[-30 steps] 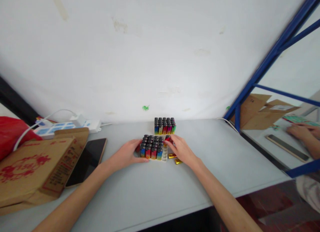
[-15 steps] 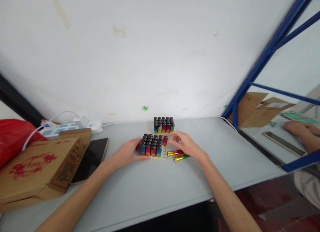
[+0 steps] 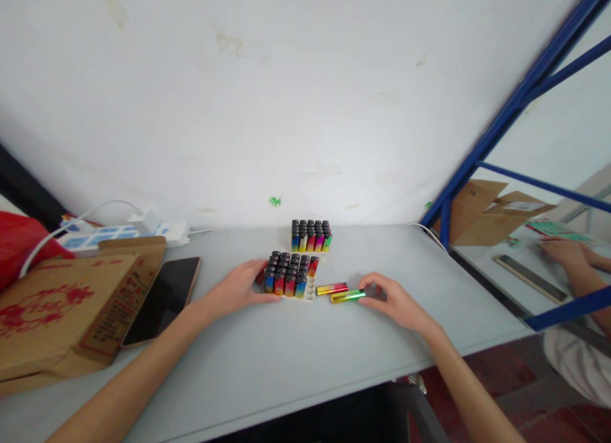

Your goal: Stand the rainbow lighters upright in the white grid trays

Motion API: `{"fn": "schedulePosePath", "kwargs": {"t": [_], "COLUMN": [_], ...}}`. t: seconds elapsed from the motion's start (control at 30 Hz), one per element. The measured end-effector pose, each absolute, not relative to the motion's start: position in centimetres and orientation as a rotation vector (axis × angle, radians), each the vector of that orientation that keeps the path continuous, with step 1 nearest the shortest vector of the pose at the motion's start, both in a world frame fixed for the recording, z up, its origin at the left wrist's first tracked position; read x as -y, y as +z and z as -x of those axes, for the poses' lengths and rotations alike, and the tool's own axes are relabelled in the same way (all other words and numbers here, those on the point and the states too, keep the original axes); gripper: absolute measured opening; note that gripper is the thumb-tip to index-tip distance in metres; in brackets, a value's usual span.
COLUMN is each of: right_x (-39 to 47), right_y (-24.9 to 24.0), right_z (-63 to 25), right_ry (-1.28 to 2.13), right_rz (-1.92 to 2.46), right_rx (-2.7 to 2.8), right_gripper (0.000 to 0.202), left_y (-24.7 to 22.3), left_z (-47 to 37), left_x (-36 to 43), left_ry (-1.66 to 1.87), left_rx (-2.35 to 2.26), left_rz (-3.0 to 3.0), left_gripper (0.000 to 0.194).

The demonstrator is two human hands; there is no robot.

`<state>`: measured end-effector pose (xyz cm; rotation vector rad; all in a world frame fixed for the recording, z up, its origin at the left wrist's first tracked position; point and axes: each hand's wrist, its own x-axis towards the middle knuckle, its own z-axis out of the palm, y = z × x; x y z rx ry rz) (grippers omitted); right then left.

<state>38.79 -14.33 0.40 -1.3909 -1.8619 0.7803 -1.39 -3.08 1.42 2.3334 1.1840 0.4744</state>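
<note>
A white tray [image 3: 310, 290] filled mostly with upright black-topped lighters [image 3: 286, 274] stands before me, a column of bare slots at its right side. My left hand [image 3: 241, 285] grips the tray's left side, thumb at the front and the other fingers partly hidden behind. To the right, two shiny lighters lie flat: a red-and-yellow lighter [image 3: 329, 289] and a green-and-yellow lighter [image 3: 347, 296]. The thumb and index finger of my right hand [image 3: 389, 296] pinch the black end of the green-and-yellow one, which still lies on the table.
Another block of upright lighters [image 3: 310, 235] stands behind, near the wall. At left are a cardboard box [image 3: 62, 303], a black phone-like slab [image 3: 165, 296], a power strip [image 3: 124, 234] and a red bag [image 3: 23, 242]. Beyond the blue frame [image 3: 482, 144] at right, another person's hand [image 3: 566, 249] shows.
My right hand has moved right and toward me, from beside the tray to the end of the green-and-yellow lighter. My left hand keeps its place on the tray. The view has shifted slightly.
</note>
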Motion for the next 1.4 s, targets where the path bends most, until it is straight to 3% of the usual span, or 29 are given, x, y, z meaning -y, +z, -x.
{"fn": "schedulePosePath", "kwargs": {"t": [0.13,0.4,0.6,0.97,1.17,1.4], "right_x": [12.6,5.3,4.0,5.3,6.3,6.7], "right_y": [1.3,5.9,3.2,2.2,1.5,1.3], "right_z": [-38.3,-32.1,-30.1,-29.4,-28.7,-28.0], "right_ry": [1.009,1.150,1.173,1.060,0.628,0.446], "right_rz": [1.257,0.950,0.999,1.125,1.279,1.320], "right_rx": [1.484,1.081,1.053,1.305,1.490,1.527], "right_gripper": [0.045,0.053,0.057,0.056,0.061,0.048], "left_y": [1.3,1.4,1.7,1.7,1.4,1.6], "left_z": [1.6,1.5,1.4,1.4,1.4,1.3], "left_x": [3.1,3.2,3.4,3.3,3.3,3.3], "left_ry": [0.463,0.500,0.480,0.471,0.507,0.477], "left_rx": [-1.168,-1.192,-1.184,-1.178,-1.160,-1.189], "left_rz": [-2.344,-2.334,-2.325,-2.336,-2.336,-2.323], "left_gripper": [0.072,0.072,0.067,0.067,0.064,0.070]}}
